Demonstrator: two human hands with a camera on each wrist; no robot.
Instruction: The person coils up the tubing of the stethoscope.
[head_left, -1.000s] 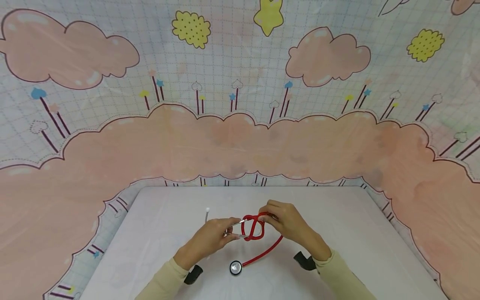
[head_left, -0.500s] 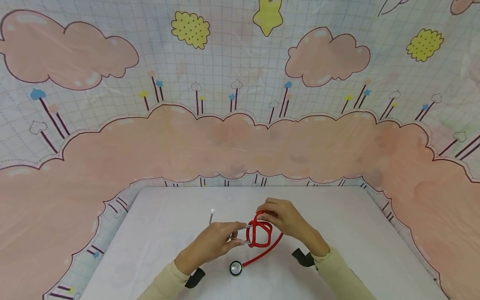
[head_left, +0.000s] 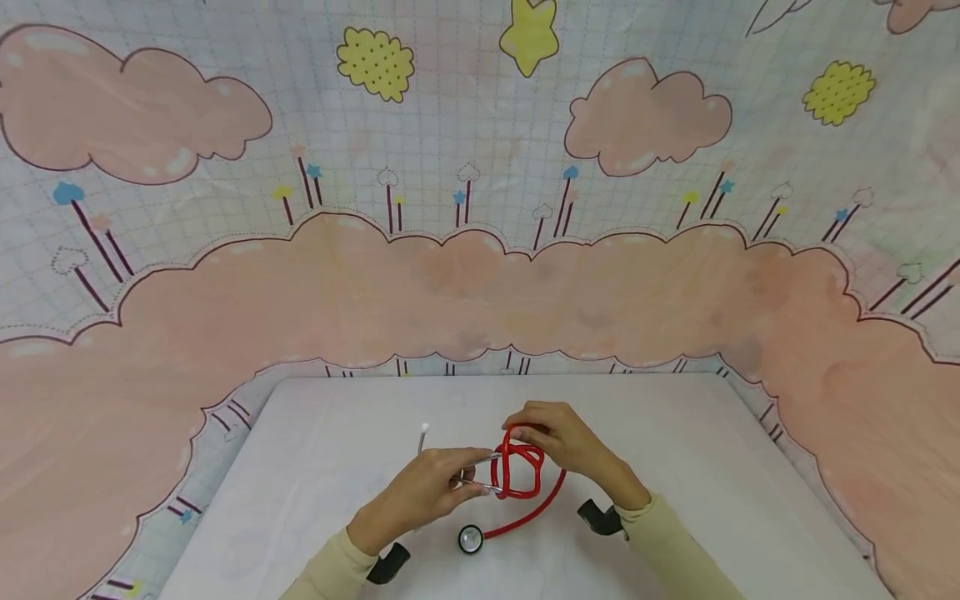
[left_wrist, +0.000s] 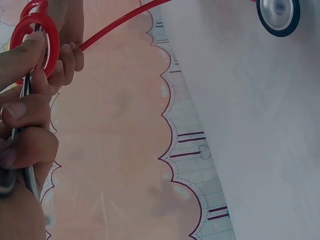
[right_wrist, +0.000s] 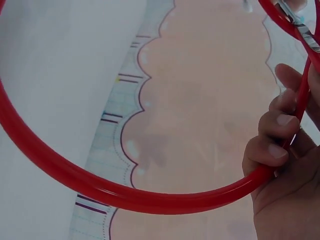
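A stethoscope with red tubing (head_left: 538,477) is held between both hands, its tube coiled in loops around the metal ear tubes (left_wrist: 27,82). My left hand (head_left: 429,487) grips the metal ear tubes; one white-tipped earpiece (head_left: 424,428) sticks up behind it. My right hand (head_left: 568,437) has its fingers curled around the red tube at the top of the loops, as the right wrist view also shows. From there the tube hangs in a curve to the round chest piece (head_left: 471,539), low between the forearms over the white table.
The white table (head_left: 645,425) spreads beneath the hands. A cloth with cloud patterns (head_left: 495,292) lies beyond its far edge. Black wrist devices (head_left: 388,564) show at both wrists.
My left hand has shifted slightly right and down with the ear tubes. My right hand has moved a little left, drawing another red loop around the coil. The chest piece stays nearly in place.
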